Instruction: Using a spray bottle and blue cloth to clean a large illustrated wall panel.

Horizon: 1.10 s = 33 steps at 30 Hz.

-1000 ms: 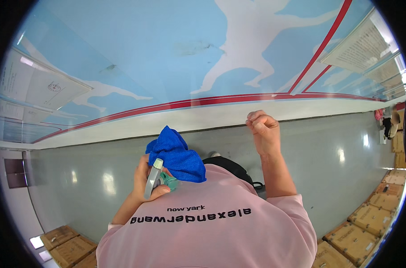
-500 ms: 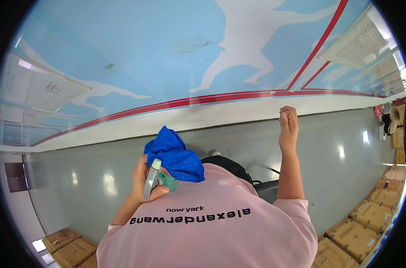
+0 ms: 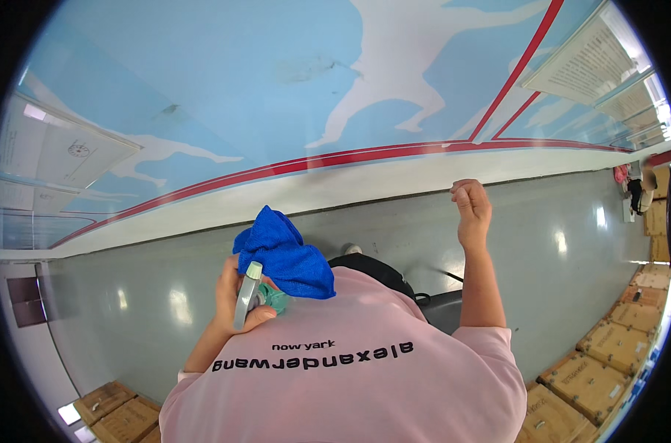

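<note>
My left hand (image 3: 225,301) is closed round a spray bottle (image 3: 245,297) with a grey trigger head, a pale green nozzle and a translucent green body. A crumpled blue cloth (image 3: 287,258) is held in the same hand, bunched against the bottle on its far right side. My right hand (image 3: 474,210) is raised at the right with its fingers curled in and the thumb pressed to them; I see nothing in it. It is nearest to the wall's white lower band (image 3: 394,175) and does not clearly touch it.
Ahead stands a blue wall (image 3: 224,81) with white figures, red stripes and grey scuff marks (image 3: 306,69). Notice boards (image 3: 77,148) hang at both sides. Wooden crates (image 3: 583,380) line the lower right and lower left. A person (image 3: 645,193) is at the far right on the grey floor (image 3: 165,251).
My right hand has turned, its curled fingers now pointing more to the left. The view has shifted slightly. My left hand keeps its hold on the bottle and cloth.
</note>
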{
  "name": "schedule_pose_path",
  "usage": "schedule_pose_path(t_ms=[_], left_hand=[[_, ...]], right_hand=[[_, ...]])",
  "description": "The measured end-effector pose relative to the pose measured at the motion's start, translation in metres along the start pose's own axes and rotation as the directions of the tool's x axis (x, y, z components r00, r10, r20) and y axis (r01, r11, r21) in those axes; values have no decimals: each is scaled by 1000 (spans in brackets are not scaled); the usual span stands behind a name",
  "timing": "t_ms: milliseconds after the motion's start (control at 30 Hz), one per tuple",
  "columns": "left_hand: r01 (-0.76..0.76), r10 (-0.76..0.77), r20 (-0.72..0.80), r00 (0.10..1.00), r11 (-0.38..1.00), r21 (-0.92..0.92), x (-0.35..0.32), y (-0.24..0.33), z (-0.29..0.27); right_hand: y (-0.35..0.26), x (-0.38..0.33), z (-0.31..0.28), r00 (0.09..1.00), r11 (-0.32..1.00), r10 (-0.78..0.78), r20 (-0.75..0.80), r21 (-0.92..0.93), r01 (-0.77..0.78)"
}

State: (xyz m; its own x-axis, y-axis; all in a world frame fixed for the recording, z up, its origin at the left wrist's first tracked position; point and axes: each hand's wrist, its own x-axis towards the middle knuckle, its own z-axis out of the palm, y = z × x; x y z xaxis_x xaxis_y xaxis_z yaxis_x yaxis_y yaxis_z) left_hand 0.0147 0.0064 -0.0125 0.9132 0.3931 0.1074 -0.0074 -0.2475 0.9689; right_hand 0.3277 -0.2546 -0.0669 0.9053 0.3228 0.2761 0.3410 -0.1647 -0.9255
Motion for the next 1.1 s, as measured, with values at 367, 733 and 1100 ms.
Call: schedule_pose_path(t_ms=[367,733,1100], left_hand=[[227,-229,-62,971,973,-38,0,11,6],[48,-49,-6,999,997,-53,8,1,1],[26,-25,26,999,998,-56,14,-3,-1]], right_hand=[[7,-4,15,827,536,358,432,630,-562],[-31,-9,17,758,415,254,601,640,-646],[-15,-23,28,818,337,201,539,746,-574]])
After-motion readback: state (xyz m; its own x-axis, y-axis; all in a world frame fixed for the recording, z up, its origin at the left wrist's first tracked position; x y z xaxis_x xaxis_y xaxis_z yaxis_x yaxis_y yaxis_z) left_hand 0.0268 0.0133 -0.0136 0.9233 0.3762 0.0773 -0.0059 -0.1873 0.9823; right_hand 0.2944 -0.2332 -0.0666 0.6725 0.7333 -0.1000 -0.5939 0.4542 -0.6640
